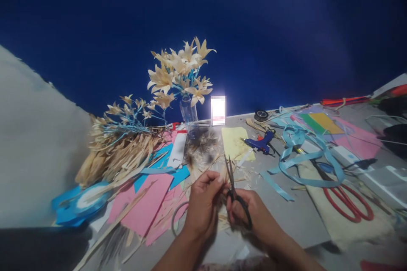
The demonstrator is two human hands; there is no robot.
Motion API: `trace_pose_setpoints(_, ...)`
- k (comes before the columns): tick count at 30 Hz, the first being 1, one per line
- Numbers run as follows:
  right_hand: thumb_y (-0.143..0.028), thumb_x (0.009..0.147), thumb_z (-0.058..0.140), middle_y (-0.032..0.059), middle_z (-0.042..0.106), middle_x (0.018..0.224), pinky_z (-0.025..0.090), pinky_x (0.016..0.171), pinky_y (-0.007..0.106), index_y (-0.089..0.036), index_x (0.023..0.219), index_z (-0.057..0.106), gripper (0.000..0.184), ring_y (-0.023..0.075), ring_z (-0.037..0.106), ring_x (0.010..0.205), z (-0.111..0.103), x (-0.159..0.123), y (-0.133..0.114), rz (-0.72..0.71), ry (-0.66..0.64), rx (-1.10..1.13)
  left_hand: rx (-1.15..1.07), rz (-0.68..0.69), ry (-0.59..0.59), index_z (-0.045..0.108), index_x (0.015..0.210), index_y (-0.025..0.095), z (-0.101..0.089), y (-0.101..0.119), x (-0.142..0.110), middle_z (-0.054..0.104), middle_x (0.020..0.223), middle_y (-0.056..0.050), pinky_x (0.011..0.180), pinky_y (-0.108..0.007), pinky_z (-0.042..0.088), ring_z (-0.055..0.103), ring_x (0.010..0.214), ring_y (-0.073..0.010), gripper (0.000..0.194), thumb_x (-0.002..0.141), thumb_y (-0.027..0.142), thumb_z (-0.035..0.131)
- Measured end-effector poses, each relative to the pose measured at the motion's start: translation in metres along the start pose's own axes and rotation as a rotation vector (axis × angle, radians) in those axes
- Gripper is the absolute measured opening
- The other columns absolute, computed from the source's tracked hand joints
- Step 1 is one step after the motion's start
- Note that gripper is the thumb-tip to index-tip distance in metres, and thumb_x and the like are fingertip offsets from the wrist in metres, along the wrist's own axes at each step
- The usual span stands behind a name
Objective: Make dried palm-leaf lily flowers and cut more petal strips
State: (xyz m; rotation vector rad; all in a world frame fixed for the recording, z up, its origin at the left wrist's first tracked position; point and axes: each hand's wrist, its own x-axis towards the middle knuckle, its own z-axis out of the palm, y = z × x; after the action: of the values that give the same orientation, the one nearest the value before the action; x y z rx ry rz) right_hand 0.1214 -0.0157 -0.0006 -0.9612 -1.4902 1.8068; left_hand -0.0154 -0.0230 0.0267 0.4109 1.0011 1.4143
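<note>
At the near middle of the table, my right hand (pixel 246 209) is wrapped round the black handles of a pair of scissors (pixel 231 173). The slim blades point up and away from me, slightly parted. Close beside it, my left hand (pixel 206 197) is closed, thumb against fingers; whatever it pinches is too small and hidden to make out. The fingertips of both hands nearly meet. Pale husk scraps (pixel 243 174) lie about just beyond them. Farther back stands a clear glass vase (pixel 188 114) with cream husk-like flowers (pixel 182 65) on blue stems.
Dried husks (pixel 117 156) and smaller flowers (pixel 127 110) are piled at left, above pink paper (pixel 149 205) and a blue ribbon roll (pixel 92 199). A blue glue gun (pixel 262 143) rests near yellow paper (pixel 229 135). At right are loose blue ribbon (pixel 333 169) and red-handled scissors (pixel 346 205).
</note>
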Motion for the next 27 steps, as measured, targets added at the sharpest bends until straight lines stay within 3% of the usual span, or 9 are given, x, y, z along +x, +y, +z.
trace_pose_setpoints(7, -0.064, 0.076, 0.068, -0.0044, 0.045, 0.055, 0.029, 0.048, 0.022, -0.019, 0.065, 0.05, 0.05, 0.0095, 0.037, 0.05, 0.003, 0.002, 0.008, 0.056, 0.029, 0.02, -0.011, 0.015, 0.018, 0.064, 0.072, 0.015, 0.0, -0.001, 0.001, 0.065, 0.065, 0.0, 0.061, -0.02, 0.046, 0.058, 0.059, -0.01, 0.023, 0.068, 0.028, 0.083)
trace_pose_setpoints(15, -0.045, 0.075, 0.067, -0.0042, 0.049, 0.05, 0.031, 0.047, 0.022, -0.02, 0.06, 0.049, 0.034, 0.0099, 0.04, 0.047, 0.005, 0.0, 0.001, 0.135, 0.075, -0.045, 0.022, 0.017, 0.022, 0.064, 0.072, 0.016, -0.001, -0.001, 0.001, 0.065, 0.064, 0.0, 0.059, -0.02, 0.045, 0.057, 0.059, -0.0103, 0.023, 0.069, 0.028, 0.083)
trace_pose_setpoints(20, -0.051, 0.076, 0.067, -0.003, 0.051, 0.049, 0.033, 0.047, 0.022, -0.019, 0.06, 0.051, 0.04, 0.0101, 0.041, 0.046, 0.003, -0.001, 0.004, 0.127, 0.064, -0.011, 0.013, -0.001, -0.005, 0.064, 0.072, 0.016, -0.001, -0.001, 0.0, 0.065, 0.065, 0.0, 0.061, -0.02, 0.045, 0.057, 0.06, -0.0105, 0.022, 0.07, 0.027, 0.082)
trace_pose_setpoints(27, -0.041, 0.067, 0.081, -0.0007, 0.061, 0.07, 0.04, 0.056, 0.023, -0.017, 0.085, 0.063, 0.035, 0.0129, 0.051, 0.06, -0.009, 0.009, -0.012, -0.048, 0.377, 0.105, 0.066, -0.045, -0.055, 0.066, 0.074, 0.016, -0.005, -0.006, -0.003, 0.067, 0.069, -0.001, 0.064, -0.022, 0.045, 0.059, 0.063, -0.0111, 0.021, 0.07, 0.027, 0.083)
